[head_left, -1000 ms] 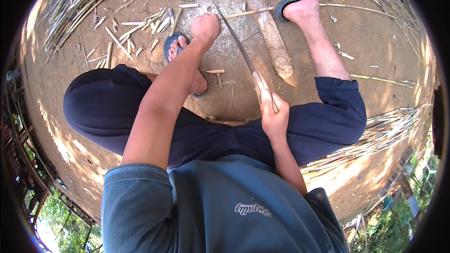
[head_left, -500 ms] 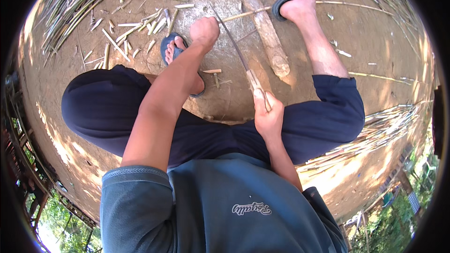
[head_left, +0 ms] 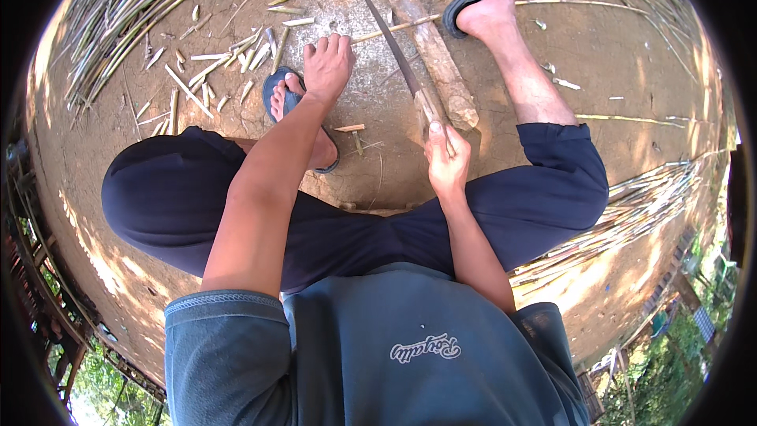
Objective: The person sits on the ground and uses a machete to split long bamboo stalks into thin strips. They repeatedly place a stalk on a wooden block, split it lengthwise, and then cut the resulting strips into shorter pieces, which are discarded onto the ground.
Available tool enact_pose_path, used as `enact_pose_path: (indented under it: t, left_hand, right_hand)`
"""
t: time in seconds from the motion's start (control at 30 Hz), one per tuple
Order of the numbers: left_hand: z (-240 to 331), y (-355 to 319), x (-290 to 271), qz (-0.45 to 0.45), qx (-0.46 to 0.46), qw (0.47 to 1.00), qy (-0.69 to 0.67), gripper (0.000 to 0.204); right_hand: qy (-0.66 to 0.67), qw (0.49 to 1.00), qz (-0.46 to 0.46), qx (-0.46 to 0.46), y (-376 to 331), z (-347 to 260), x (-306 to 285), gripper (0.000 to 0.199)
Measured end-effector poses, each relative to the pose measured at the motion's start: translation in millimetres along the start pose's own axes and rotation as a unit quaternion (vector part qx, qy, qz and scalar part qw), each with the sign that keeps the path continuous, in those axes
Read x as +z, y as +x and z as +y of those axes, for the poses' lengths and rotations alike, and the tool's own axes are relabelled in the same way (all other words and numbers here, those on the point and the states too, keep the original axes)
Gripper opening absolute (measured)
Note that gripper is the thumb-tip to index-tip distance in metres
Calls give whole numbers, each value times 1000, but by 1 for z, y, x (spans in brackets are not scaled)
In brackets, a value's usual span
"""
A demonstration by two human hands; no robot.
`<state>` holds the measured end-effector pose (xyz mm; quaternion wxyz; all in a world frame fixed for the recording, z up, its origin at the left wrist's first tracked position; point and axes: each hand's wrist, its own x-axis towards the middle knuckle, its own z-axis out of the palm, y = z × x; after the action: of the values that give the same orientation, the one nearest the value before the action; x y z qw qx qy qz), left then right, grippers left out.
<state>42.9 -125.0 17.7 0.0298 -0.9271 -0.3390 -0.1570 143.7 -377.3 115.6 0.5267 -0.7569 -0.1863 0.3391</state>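
Note:
My left hand (head_left: 329,69) is closed around the end of a long thin cane stalk (head_left: 546,2). From that fist the stalk runs right, across a pale log (head_left: 418,22) on the ground, and past my right foot. A long knife (head_left: 400,55) with a dark, pointed blade and a wooden handle is in my right hand (head_left: 448,159), its fingers wrapped round the grip. The blade slants up and left, crossing the stalk between my left hand and the log; whether it touches the stalk I cannot tell.
Short cut cane pieces (head_left: 251,54) lie scattered beside my left sandal (head_left: 277,88). Bundles of long stalks lie at the far left (head_left: 118,24) and at the right (head_left: 631,205). My right foot, in a dark sandal (head_left: 467,6), is beyond the log.
The knife has turned so more of its blade's flat side shows, and its tip points farther up. My left hand has rolled, showing its knuckles, still at the stalk's end.

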Motion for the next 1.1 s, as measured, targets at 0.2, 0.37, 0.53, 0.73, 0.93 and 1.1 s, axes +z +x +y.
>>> enact_pose_path:
  t: [0.2,0.37,0.53,0.73,0.93,1.1]
  left_hand:
    - [-11,5,10,-165,-74,980,-83,21]
    - [-33,9,-15,-249,-56,955,-152,22]
    - [-49,20,-29,-166,-4,960,-227,23]
    - [-42,38,-30,-249,-31,922,-293,35]
    - [-54,35,-9,-384,12,885,-262,48]
    - [-54,41,-19,-459,58,862,-208,46]
  right_hand:
    - [-50,997,41,-37,-10,-16,4,37]
    - [-97,990,19,-98,-33,-19,-1,31]
    - [-107,990,26,-87,-50,-42,0,30]
    - [-110,986,40,-116,-58,-53,3,33]
    - [-142,984,41,-102,-65,-58,12,35]
    - [-175,980,39,-89,-69,-61,17,34]
